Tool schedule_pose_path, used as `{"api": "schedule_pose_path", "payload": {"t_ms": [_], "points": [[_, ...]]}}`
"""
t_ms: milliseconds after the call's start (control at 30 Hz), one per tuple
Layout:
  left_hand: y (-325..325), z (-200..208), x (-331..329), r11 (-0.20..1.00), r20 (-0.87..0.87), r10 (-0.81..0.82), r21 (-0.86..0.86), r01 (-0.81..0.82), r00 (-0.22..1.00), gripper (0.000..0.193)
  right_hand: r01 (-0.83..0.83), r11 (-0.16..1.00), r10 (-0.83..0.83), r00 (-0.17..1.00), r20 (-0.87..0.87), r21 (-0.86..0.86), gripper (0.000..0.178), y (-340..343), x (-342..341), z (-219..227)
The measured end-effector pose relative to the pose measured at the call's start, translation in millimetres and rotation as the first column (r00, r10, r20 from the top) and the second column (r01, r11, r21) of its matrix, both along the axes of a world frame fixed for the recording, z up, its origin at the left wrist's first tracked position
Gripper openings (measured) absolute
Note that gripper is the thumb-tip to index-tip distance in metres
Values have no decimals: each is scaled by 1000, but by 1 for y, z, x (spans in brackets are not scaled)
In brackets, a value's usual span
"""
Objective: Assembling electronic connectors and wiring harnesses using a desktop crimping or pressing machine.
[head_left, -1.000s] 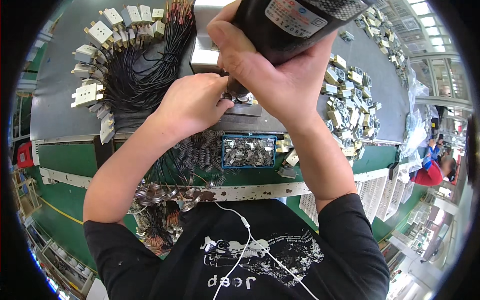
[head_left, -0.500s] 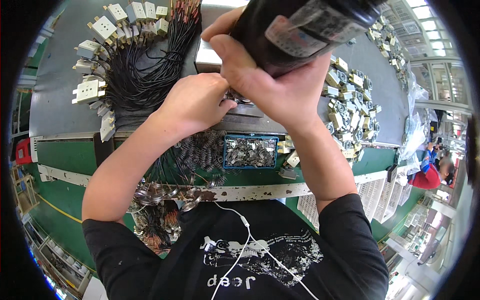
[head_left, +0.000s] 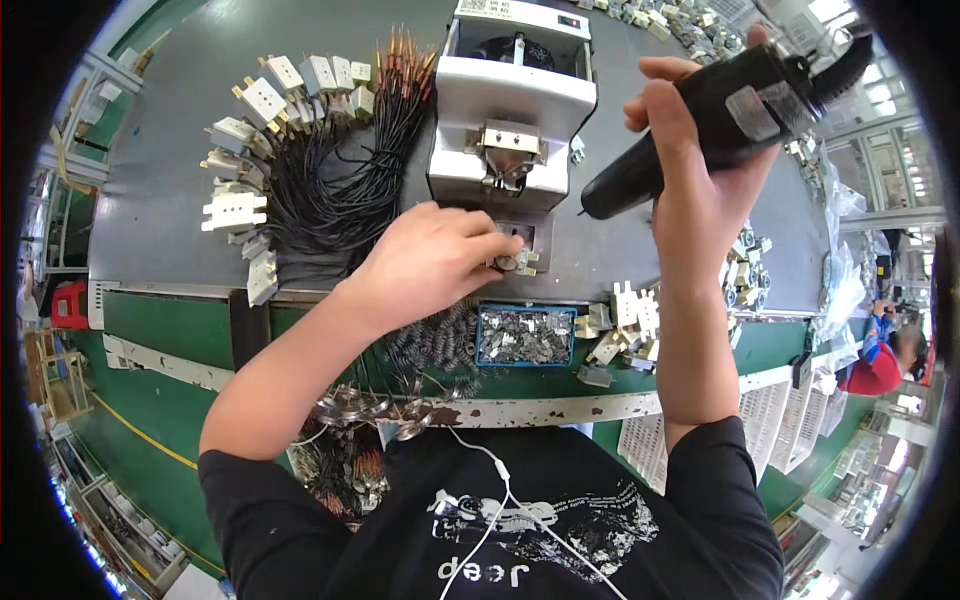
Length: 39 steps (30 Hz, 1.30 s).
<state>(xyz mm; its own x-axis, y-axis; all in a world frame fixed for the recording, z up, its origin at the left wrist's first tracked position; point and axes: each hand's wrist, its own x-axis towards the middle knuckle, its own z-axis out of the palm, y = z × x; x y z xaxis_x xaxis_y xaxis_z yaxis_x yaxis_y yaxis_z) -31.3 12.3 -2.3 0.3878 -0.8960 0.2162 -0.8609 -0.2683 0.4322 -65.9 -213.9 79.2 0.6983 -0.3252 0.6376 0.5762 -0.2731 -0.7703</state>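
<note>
Our left hand [head_left: 428, 262] pinches a small, bumpy part [head_left: 508, 264] at the flat metal block [head_left: 543, 234] — our right hand [head_left: 705, 195] curls round a smooth, black driver [head_left: 715, 112] shaped like a tube.

Light is bright and even, glaring white at the panes [head_left: 881, 96] on the upper right; shadows are soft. Fisheye distortion bows the tabletop [head_left: 160, 195], and darkness rings the round view.

Large white letters [head_left: 485, 573], upside down in this view, and smaller lettering [head_left: 605, 495] on a black T-shirt [head_left: 400, 535]; dark characters [head_left: 502, 8] beside a square code [head_left: 473, 5] on a white machine [head_left: 515, 105]; a pale label [head_left: 752, 113], too small to read, on a black power screwdriver [head_left: 695, 125]
</note>
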Motion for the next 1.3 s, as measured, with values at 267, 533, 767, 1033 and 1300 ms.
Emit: {"api": "schedule_pose_path", "payload": {"t_ms": [267,533,767,1033,1300], "points": [[36,64,11,950,315,267,-248,-192,911,19,17,992,8,979,204,-121,76,-57,-22,0],[173,48,35,684,286,725,-201,-701,626,23,3,570,-575,716,-396,-821,34,-146,-35,-71],[92,69,26,726,542,647,-222,-651,536,24,-169,374,-618,688,-381,-912,34,-156,-34,-95],[60,64,22,873,613,424,-82,-480,666,20,-220,975,193,730,-655,42,38,-42,-79,-64],[77,101,10,528,256,796,149,-836,549,26,-291,898,137,897,-420,-330,41,-20,-85,-82]]}}
